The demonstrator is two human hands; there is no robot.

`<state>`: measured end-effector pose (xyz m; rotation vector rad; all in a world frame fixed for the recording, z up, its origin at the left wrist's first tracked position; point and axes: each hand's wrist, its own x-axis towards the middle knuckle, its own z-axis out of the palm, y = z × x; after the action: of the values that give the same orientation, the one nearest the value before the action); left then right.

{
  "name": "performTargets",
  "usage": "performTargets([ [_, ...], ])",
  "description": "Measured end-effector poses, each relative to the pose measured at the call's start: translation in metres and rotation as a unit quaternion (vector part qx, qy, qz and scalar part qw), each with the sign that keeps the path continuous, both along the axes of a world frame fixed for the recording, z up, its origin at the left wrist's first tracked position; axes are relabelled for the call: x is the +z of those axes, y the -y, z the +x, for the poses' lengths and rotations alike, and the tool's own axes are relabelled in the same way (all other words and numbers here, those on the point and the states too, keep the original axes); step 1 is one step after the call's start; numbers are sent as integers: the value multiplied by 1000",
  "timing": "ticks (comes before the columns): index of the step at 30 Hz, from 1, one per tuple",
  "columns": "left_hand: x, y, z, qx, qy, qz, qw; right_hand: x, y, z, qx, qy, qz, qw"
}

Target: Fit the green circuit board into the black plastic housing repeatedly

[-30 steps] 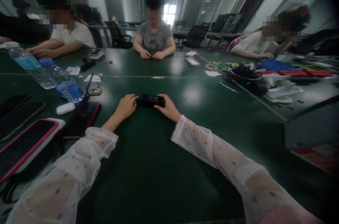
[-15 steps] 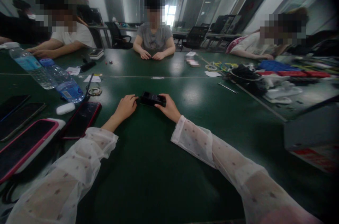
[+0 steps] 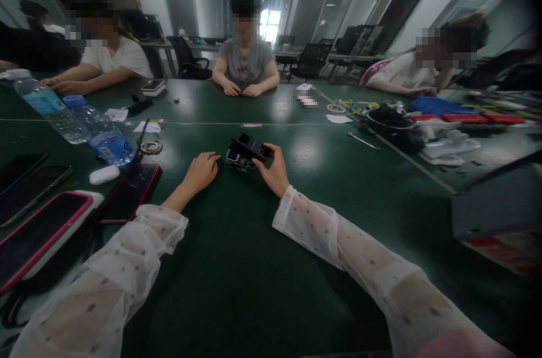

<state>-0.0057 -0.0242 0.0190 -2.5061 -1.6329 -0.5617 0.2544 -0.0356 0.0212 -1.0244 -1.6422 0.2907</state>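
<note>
Cover [image 3: 248, 146], presumably light and stiff, is pinched at its right end by the right hand [image 3: 276, 172] over a fragile-looking circuit board [image 3: 237, 164] on the worktop [image 3: 254, 256], best edge-held; the left hand [image 3: 202, 170] is unoccupied.

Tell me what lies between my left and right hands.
In the head view, a small circuit board and, tilted above it, a black cover are between them. Your right hand holds the cover; your left hand touches neither.

the black cover [image 3: 250, 147] hides part of the circuit board [image 3: 240, 165]; the view's left edge crops the pink-cased phone [image 3: 40, 235].
</note>
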Motion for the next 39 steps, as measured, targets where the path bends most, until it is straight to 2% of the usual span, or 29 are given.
performTargets([
  [7,-2,-2,-1,3,1,-10,1000,-9,-11,12,-146,-27,32,988],
  [12,0,-1,0,2,3,-17,1000,-17,-24,19,-213,-45,-21,976],
  [17,2,1,1,0,-1,-11,1000,-19,-28,23,-272,-67,-91,956],
  [25,0,0,0,0,2,-11,1000,-22,-30,24,-296,-61,-107,947],
  [33,2,2,0,0,7,-14,1000,-24,-31,25,-272,-58,-103,955],
  [39,2,2,1,2,6,-15,1000,-25,-31,24,-277,-78,-69,955],
])
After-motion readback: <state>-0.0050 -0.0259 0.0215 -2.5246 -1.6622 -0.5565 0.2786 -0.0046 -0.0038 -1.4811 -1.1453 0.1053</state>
